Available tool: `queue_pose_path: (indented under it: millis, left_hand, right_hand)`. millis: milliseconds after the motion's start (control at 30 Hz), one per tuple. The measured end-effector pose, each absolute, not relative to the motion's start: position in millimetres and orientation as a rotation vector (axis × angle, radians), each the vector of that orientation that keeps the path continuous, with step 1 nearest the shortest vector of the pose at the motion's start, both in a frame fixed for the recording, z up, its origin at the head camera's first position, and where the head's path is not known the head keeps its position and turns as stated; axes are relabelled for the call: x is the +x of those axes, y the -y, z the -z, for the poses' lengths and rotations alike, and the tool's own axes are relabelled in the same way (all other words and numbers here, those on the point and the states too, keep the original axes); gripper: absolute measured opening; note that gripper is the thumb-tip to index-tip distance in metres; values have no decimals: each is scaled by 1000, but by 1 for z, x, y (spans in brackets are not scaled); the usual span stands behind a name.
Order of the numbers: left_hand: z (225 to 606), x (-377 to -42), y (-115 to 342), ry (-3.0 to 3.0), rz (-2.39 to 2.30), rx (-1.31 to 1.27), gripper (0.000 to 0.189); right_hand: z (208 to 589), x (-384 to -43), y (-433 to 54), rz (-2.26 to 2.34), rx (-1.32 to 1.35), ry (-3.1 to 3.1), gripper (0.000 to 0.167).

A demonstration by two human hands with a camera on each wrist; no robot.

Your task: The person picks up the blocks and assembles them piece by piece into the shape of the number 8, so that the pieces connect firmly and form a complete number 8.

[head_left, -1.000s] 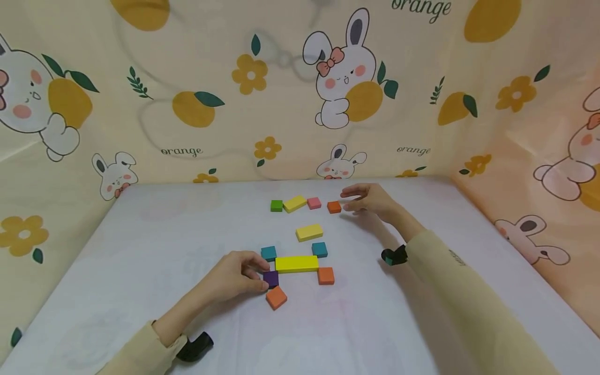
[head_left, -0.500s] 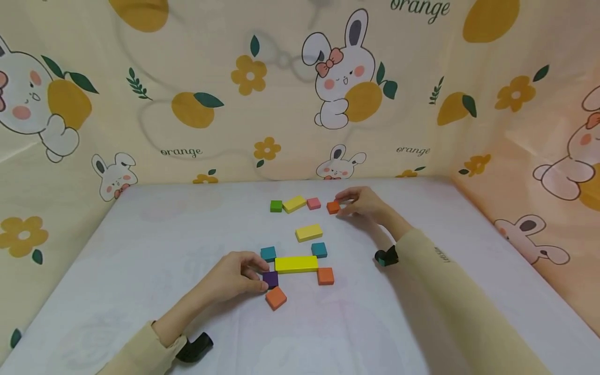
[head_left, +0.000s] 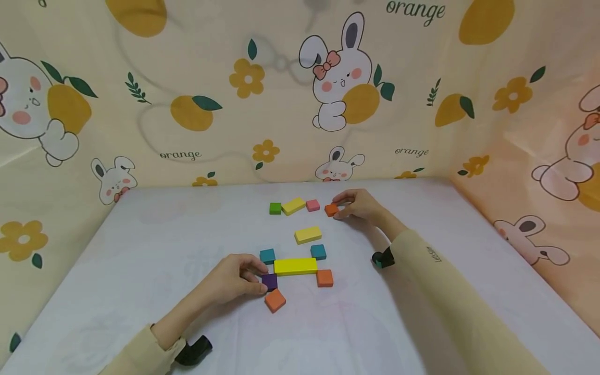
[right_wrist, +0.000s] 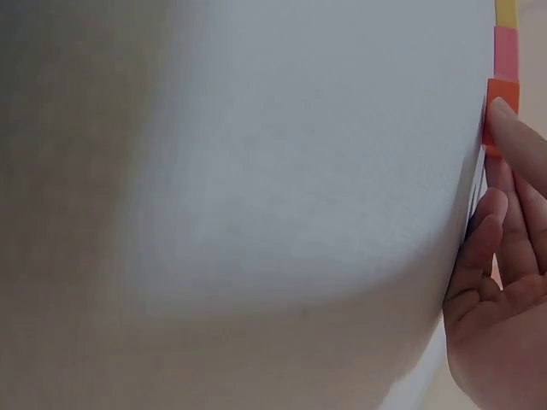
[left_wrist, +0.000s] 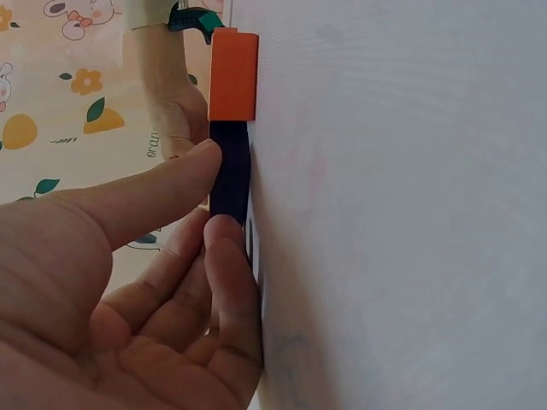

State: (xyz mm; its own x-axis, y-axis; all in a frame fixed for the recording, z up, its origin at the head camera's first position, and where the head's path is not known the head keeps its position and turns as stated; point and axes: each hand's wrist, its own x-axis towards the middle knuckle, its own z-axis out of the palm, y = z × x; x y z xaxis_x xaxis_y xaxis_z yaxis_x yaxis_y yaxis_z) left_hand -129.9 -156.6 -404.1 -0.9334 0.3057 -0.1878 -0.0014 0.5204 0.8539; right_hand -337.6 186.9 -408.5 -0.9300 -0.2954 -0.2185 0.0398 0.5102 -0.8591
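My left hand [head_left: 234,278] pinches a small purple block [head_left: 269,282] between thumb and fingertips at the left end of a long yellow block [head_left: 295,266]. An orange block [head_left: 275,300] lies against the purple one's near side; the left wrist view shows the two end to end. At the back, my right hand [head_left: 361,204] holds another orange block [head_left: 331,210] with the thumb on its near side and fingers at its far side. Just left of it, a small gap away, is a pink block [head_left: 312,205], which also shows in the right wrist view.
A tilted yellow block [head_left: 294,206] and a green block [head_left: 275,208] continue the back row. Another yellow block [head_left: 308,235] lies mid-table. Two teal blocks [head_left: 318,252] sit behind the long yellow block, and an orange block [head_left: 325,278] touches its right end. Printed cloth [head_left: 281,114] walls the white table.
My right hand has moved left, closed on the far orange block and shifted it slightly nearer the pink one. The left hand has stayed on the purple block.
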Motion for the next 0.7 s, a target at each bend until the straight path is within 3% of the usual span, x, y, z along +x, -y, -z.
queue_pose_path:
  millis: [700]
  left_hand:
    - [403, -128, 158, -2458, -1394, 285, 33]
  right_hand:
    - [403, -333, -186, 1391, -186, -2476, 44]
